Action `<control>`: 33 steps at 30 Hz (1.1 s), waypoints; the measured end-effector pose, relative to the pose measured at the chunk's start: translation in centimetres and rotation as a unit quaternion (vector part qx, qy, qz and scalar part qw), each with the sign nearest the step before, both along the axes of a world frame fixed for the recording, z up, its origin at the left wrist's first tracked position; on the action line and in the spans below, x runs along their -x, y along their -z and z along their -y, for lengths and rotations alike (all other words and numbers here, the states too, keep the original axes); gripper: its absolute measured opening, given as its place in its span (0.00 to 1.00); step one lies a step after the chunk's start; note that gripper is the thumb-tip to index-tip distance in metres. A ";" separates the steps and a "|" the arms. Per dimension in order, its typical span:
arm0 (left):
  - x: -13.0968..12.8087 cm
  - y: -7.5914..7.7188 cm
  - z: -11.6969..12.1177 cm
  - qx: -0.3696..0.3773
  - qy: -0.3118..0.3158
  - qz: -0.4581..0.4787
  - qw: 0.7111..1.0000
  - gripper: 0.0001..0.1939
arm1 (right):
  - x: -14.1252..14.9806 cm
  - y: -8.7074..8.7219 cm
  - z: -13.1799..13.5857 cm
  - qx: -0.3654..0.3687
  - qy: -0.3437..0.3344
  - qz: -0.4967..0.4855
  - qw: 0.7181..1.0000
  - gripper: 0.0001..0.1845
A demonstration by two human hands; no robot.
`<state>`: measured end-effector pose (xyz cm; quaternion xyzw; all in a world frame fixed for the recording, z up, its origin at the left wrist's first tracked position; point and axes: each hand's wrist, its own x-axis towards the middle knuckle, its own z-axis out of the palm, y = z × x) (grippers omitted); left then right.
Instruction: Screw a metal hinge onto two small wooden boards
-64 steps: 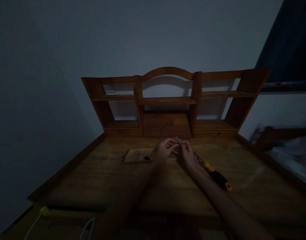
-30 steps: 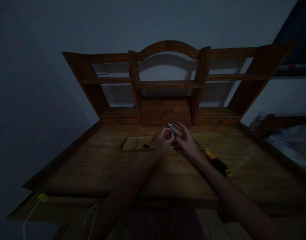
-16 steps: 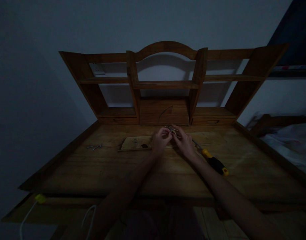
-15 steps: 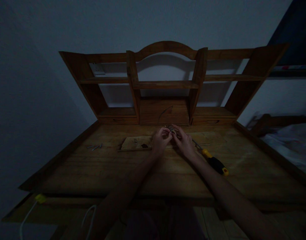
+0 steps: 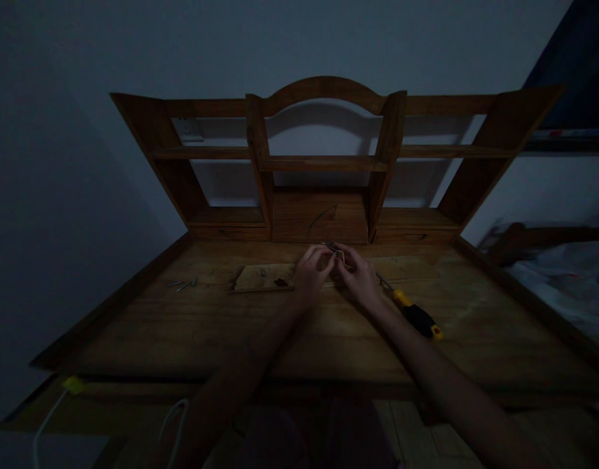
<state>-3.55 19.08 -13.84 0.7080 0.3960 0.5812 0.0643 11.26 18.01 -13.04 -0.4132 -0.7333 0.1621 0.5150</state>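
Note:
The room is dim. My left hand [image 5: 311, 273] and my right hand [image 5: 358, 277] meet over the far middle of a wooden desk [image 5: 328, 326], both pinched on a small silvery metal part [image 5: 335, 250] held between the fingertips. Under and beside the hands lies a flat wooden board [image 5: 262, 278] with a dark notch in it. A screwdriver with a yellow and black handle [image 5: 416, 315] lies on the desk just right of my right wrist, its shaft pointing toward the hands.
A few loose screws [image 5: 183, 284] lie at the desk's left. A wooden hutch with shelves [image 5: 323, 163] stands along the back against the wall. White cables [image 5: 175, 417] hang at the near left edge. A bed [image 5: 563, 286] is at the right.
The hands with the metal part have lowered slightly toward the board and closed more tightly together. The view has shifted a little; the screwdriver and screws lie as before.

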 end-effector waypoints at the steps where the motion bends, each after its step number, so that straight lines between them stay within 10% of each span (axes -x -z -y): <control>1: 0.0 0.0 0.0 0.000 -0.001 -0.002 1.000 0.04 | 0.1 0.0 0.0 0.003 -0.007 -0.009 1.000 0.18; 33: -0.2 -0.1 0.1 0.025 0.035 0.023 0.999 0.07 | 0.2 0.4 0.2 0.024 0.022 -0.016 0.999 0.19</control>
